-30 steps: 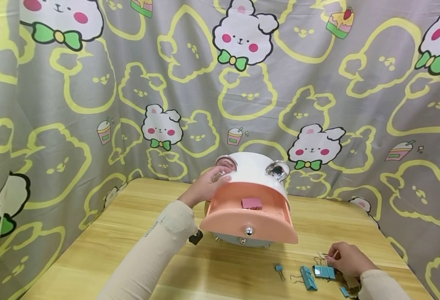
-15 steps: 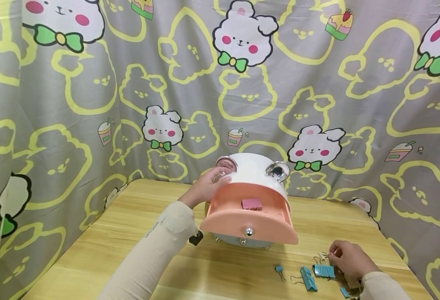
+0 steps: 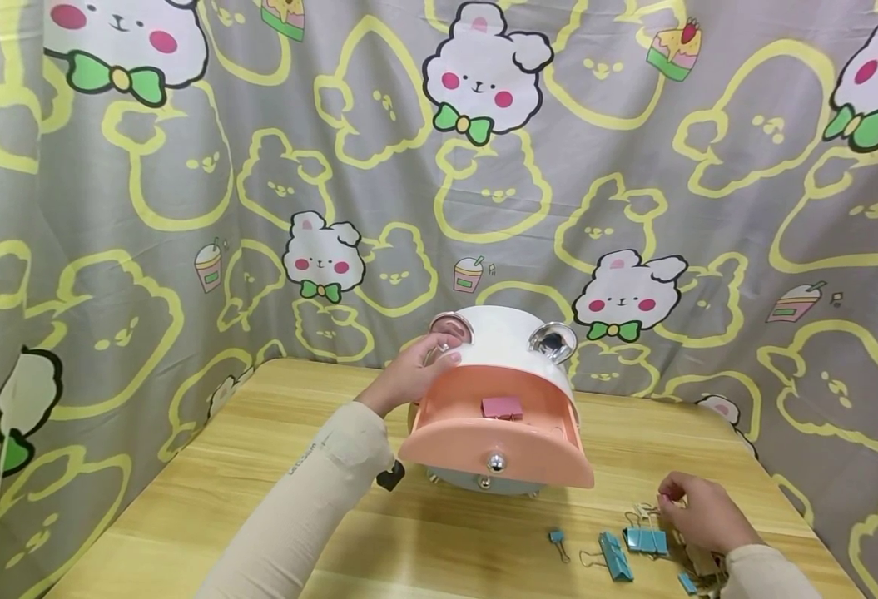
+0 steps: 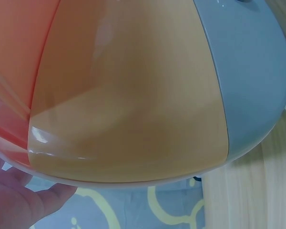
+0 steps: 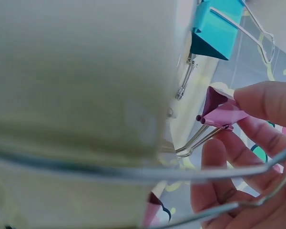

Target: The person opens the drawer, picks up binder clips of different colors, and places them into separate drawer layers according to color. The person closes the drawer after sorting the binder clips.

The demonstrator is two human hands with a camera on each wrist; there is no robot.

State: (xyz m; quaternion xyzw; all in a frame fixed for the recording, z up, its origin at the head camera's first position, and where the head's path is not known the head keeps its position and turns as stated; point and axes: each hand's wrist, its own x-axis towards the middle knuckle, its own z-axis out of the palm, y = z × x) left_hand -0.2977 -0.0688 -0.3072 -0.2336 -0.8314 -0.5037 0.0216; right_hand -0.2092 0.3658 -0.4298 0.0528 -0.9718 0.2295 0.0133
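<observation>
A drawer box (image 3: 498,333) shaped like an animal, white on top with round silver eyes, stands on the table. My left hand (image 3: 411,372) holds its upper left side beside one eye; in the left wrist view, fingers (image 4: 57,198) lie at its rim. Its orange drawer (image 3: 495,453) is pulled out, with a pink binder clip (image 3: 502,408) inside. At the right, my right hand (image 3: 704,512) pinches another pink binder clip (image 5: 224,112) between thumb and fingers, its wire handles pointing away. Teal binder clips (image 3: 645,542) lie just below and left of that hand.
More teal clips, a long one (image 3: 616,556) and a small one (image 3: 557,537), lie on the wooden table (image 3: 274,466). A black object (image 3: 390,475) sits at the box's left foot. A patterned curtain (image 3: 394,166) hangs behind. Something pale and blurred fills much of the right wrist view.
The right hand has risen slightly and moved a little away from the teal clips, still pinching the pink binder clip. The left hand, box and drawer stay in place.
</observation>
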